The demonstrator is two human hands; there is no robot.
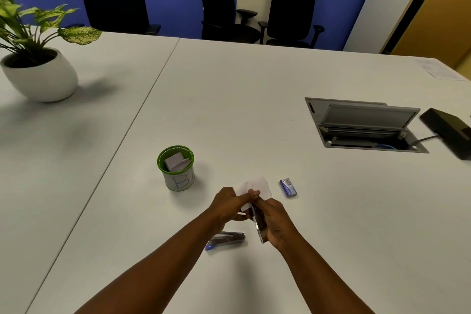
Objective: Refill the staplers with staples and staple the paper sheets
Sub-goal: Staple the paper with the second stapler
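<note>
Counting two staplers [257, 222], [225, 239], one staple box [288, 187]

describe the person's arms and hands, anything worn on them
Both forearms are bare from the bottom edge of the head view up to the wrists; no sleeve shows. The left hand and the right hand wear no gloves, and no watch, bracelet or ring can be made out on the parts that show. The fingernails are too small and blurred to describe.

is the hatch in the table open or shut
Open. The hatch has its grey lid tilted up from the table, and the recess beneath shows, with a cable running out of it.
</note>
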